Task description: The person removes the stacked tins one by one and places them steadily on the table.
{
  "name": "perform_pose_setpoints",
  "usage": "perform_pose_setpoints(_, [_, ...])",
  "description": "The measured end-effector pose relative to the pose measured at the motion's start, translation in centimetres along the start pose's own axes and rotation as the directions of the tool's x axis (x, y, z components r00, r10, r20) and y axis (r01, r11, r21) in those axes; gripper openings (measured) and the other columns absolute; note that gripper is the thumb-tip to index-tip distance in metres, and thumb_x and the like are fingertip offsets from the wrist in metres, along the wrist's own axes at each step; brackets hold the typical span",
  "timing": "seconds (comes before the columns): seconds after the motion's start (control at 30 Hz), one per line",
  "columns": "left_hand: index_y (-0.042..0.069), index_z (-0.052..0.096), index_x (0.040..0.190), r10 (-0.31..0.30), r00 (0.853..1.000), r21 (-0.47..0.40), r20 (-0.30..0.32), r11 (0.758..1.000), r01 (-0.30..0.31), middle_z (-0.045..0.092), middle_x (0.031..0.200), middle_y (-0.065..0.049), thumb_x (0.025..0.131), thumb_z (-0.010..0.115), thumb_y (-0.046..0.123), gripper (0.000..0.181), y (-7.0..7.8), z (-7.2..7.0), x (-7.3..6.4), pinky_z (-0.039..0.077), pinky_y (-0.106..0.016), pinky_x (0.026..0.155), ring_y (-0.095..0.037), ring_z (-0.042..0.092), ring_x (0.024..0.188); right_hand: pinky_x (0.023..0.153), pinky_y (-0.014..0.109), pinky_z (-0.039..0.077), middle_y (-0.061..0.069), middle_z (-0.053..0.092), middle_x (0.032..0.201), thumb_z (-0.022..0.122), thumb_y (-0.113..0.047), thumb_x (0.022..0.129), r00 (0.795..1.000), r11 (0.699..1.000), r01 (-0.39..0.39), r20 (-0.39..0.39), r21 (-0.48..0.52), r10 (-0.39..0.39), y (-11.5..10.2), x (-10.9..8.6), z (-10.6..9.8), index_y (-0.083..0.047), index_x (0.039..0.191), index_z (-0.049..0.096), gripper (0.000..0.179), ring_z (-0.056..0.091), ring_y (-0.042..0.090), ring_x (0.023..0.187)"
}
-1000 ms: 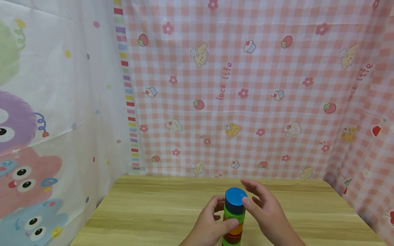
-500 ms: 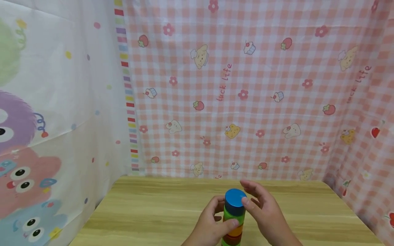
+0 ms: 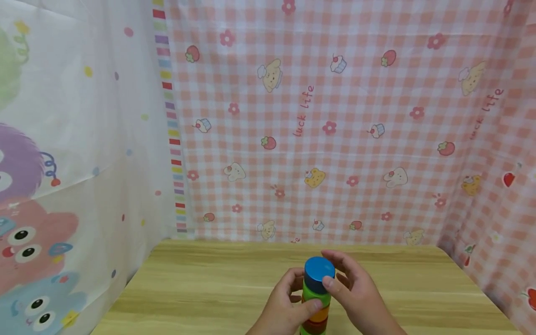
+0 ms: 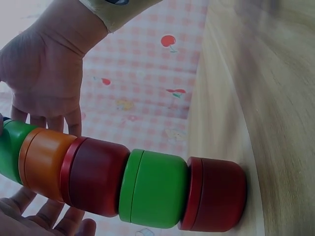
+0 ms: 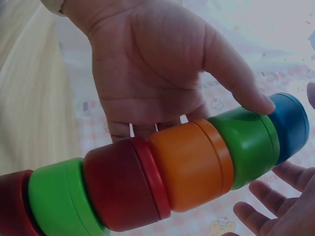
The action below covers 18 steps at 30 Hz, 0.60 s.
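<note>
A stack of round lidded canisters stands on the wooden table (image 3: 201,288). From bottom to top in the wrist views come a dark red canister (image 4: 221,194), a green one (image 4: 157,189), a second dark red one (image 5: 125,184), an orange one (image 5: 192,164), another green one (image 5: 246,147) and a blue one (image 3: 319,272). My left hand (image 3: 284,298) holds the stack's upper part, its thumb on the upper green canister and its fingers behind. Around the blue canister my right hand (image 3: 356,291) is cupped, thumb at its edge, fingers fairly straight along the far side.
Behind the table hangs a pink checked cloth (image 3: 293,153) with printed treats and animals. On the left is a white cloth (image 3: 83,139) with cartoon creatures. Another checked cloth (image 3: 502,209) closes off the right side.
My right hand has shifted slightly left and down, its thumb now further over the front edge of the blue canister. The left hand keeps its hold, and the stack stays in place.
</note>
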<state>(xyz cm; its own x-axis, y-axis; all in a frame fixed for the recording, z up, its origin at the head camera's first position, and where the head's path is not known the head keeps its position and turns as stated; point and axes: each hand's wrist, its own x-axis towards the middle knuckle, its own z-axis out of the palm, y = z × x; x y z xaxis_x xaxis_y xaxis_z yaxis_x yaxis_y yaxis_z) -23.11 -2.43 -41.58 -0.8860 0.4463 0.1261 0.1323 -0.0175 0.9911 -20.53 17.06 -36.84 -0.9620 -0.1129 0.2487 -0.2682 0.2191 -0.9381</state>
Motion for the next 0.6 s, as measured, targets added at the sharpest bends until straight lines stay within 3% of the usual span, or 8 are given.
perform_pose_setpoints(0.23, [0.019, 0.057, 0.139, 0.018, 1.0, -0.013, 0.008, 1.0, -0.018, 0.064, 0.133, -0.004, 0.099, 0.076, 0.032, 0.047, -0.19, 0.17, -0.01, 0.044, -0.046, 0.103, -0.027, 0.055, 0.125, 0.113, 0.078, 0.031, 0.01, 0.057, 0.15, 0.066, -0.025, 0.104, 1.0, 1.0, 0.017, 0.01, -0.005, -0.017, 0.27, -0.17, 0.29, -0.013, 0.146, 0.056, 0.045, 0.044, 0.043, 0.147])
perform_pose_setpoints(0.47, [0.022, 0.059, 0.137, 0.002, 1.0, -0.002, -0.005, 1.0, -0.002, 0.065, 0.131, -0.003, 0.098, 0.076, 0.035, 0.044, -0.01, 0.31, 0.08, 0.044, -0.048, 0.101, -0.025, 0.055, 0.123, 0.109, 0.077, 0.036, 0.007, 0.065, 0.138, 0.072, -0.021, 0.1, 0.999, 0.998, 0.052, -0.003, -0.028, -0.052, 0.27, -0.3, 0.67, -0.014, 0.141, 0.06, 0.043, 0.054, 0.034, 0.137])
perform_pose_setpoints(0.6, [0.022, 0.06, 0.136, 0.022, 1.0, 0.01, -0.001, 1.0, -0.022, 0.065, 0.129, -0.002, 0.099, 0.076, 0.034, 0.042, -0.02, 0.32, 0.15, 0.043, -0.048, 0.101, -0.024, 0.055, 0.123, 0.108, 0.077, 0.037, 0.006, 0.066, 0.137, 0.074, -0.021, 0.1, 0.998, 0.997, 0.065, -0.009, -0.035, -0.065, 0.24, -0.3, 0.86, -0.014, 0.139, 0.062, 0.042, 0.055, 0.033, 0.135])
